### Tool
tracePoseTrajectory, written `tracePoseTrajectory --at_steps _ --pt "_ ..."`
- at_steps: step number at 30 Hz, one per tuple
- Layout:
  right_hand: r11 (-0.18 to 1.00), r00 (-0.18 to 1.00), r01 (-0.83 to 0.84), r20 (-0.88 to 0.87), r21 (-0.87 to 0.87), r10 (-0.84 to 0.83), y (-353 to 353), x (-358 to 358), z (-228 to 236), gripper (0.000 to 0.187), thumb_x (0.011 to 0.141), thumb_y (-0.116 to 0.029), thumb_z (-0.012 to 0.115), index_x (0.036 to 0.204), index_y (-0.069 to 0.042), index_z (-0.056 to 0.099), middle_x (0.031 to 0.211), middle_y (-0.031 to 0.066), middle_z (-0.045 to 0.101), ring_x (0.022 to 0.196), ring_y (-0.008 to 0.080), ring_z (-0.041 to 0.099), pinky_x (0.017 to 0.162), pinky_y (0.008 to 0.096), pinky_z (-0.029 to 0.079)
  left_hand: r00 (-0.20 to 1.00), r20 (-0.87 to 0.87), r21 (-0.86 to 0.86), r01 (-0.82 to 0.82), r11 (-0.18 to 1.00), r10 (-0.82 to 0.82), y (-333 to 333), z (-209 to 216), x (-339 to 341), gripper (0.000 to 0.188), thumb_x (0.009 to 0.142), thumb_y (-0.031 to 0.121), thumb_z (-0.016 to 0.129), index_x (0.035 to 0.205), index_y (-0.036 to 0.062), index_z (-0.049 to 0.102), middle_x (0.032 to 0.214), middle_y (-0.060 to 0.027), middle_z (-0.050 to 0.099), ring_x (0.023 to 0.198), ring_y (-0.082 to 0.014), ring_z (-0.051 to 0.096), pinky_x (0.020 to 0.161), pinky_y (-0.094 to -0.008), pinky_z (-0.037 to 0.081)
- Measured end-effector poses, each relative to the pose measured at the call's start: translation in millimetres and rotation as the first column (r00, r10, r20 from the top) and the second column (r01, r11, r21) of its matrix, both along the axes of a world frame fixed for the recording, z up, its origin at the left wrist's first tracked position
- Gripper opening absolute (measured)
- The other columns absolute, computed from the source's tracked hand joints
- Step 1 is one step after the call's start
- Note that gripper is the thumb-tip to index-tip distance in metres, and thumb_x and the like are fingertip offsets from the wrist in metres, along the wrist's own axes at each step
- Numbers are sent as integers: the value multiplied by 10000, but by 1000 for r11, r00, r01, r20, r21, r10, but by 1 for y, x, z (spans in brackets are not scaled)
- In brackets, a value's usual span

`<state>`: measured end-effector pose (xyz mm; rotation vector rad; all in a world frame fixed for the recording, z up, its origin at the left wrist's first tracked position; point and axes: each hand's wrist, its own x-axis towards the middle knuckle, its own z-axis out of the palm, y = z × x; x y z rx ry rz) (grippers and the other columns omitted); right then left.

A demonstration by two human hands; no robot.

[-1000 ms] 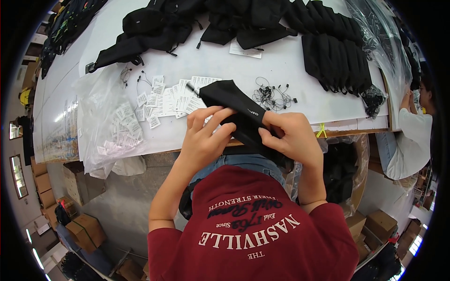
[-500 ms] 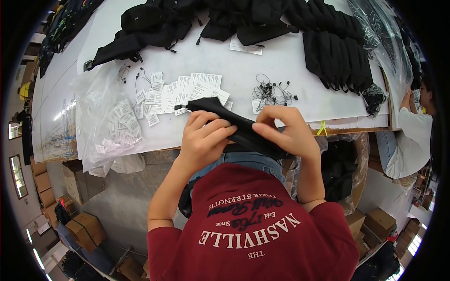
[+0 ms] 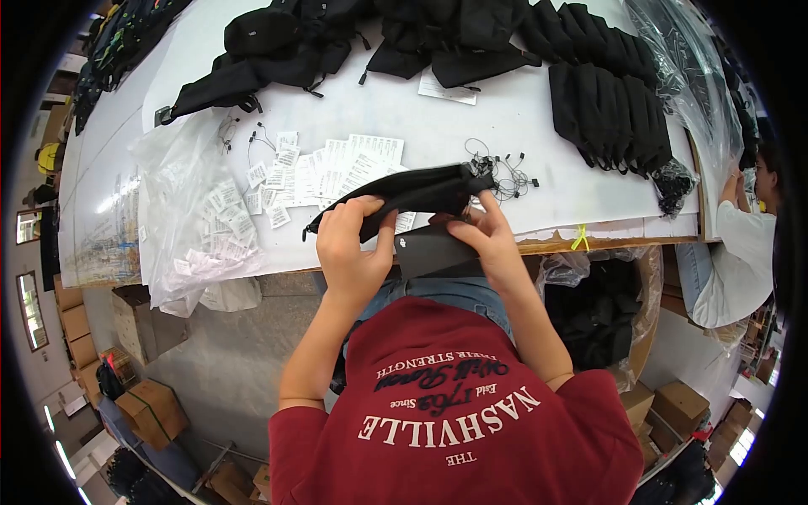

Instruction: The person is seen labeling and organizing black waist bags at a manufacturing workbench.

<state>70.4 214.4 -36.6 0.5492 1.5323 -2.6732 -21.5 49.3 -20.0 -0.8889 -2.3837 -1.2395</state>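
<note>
A black zippered fabric pouch (image 3: 412,192) is held up over the front edge of the table, its long side running left to right. My left hand (image 3: 358,242) pinches its lower left part between thumb and fingers. At the right end my right hand (image 3: 486,231) grips it, fingers bent round the corner. Below the pouch hangs a smooth, stiff-looking black panel (image 3: 438,251) with a small white mark; whether it is a separate card or part of the pouch I cannot tell. Just beyond lie black looped tag strings (image 3: 505,181) and printed white labels (image 3: 364,158).
Black pouches lie heaped (image 3: 278,50) at the back and in a neat row (image 3: 610,118) at the right. A clear plastic bag of labels (image 3: 202,227) hangs over the table's left front edge. A co-worker (image 3: 741,236) is at the far right, beside an open carton of black items (image 3: 598,311).
The pouch has swung round, with its right end now raised. The black panel has come into view beneath it. My right hand has moved left, and both hands have changed their grip.
</note>
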Motion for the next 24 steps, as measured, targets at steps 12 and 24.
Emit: tracePoseTrajectory --at_steps 12,24 --pt "941 941 337 39 -28 -336 20 -6 1 197 816 -90 696 977 -37 596 814 66 659 713 135 626 694 256 509 933 234 89 -302 949 275 -31 0 -22 131 796 82 691 867 22 599 754 -99 612 669 -235 564 635 -326 430" --pt "880 870 476 -149 -1 -470 60 -7 -2 99 832 -16 655 898 1 583 870 118 669 746 141 623 677 248 478 986 -52 -112 -164 980 159 -64 -1 -22 165 720 20 726 858 30 637 752 -89 634 663 -253 580 648 -339 440"
